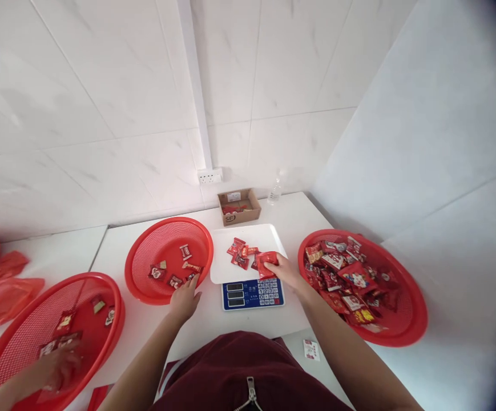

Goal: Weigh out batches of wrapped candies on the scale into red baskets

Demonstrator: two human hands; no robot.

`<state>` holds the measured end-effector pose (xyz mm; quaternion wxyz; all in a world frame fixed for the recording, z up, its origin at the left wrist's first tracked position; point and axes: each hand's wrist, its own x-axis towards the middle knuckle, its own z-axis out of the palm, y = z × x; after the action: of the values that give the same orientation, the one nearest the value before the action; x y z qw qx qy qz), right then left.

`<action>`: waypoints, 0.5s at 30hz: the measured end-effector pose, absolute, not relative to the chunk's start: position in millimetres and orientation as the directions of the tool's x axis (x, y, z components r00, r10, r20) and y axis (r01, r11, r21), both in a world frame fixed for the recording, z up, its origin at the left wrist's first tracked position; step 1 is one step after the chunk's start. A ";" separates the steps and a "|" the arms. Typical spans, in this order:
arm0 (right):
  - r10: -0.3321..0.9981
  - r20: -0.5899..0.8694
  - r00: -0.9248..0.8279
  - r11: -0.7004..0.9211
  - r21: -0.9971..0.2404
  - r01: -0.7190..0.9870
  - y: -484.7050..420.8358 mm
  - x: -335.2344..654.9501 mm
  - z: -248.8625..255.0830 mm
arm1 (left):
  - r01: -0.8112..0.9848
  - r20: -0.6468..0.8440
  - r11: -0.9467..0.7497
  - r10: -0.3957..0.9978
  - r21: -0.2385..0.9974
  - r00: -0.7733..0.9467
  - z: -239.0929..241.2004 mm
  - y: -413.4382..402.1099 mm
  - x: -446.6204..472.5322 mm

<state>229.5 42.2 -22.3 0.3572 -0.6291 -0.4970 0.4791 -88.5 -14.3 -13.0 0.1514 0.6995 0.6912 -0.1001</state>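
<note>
My right hand [282, 272] is closed on a red snack packet [266, 264], held over the near right part of the white scale tray [220, 268]. Several small red wrapped snacks [240, 261] lie in a loose group on that tray. Below it shows the scale's blue panel [251, 294] with keys and displays. At the near right rim of the middle red basket [138, 271], my left hand [184, 299] reaches in with its fingers apart, close to a few wrapped snacks [174, 281]. Whether its fingertips touch one is hard to see.
A red basket [414, 311] heaped with snack packets stands at right. Another person's hand [61, 368], blurred, is inside the left red basket [113, 325]. Behind the scale are a cardboard box [245, 216] and a clear bottle [275, 191]. Red plastic bags [5, 299] lie far left.
</note>
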 end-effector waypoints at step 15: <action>0.960 -0.049 -0.277 0.238 -0.383 0.893 45.9 174.5 -40.9 | 0.994 -0.393 -0.017 0.918 0.106 0.058 -11.1 -25.3 -103.5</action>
<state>174.5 45.9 -40.9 0.0984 -0.5934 -0.7804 0.1708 -103.5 -25.3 -11.1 0.1782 0.7052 0.6779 -0.1071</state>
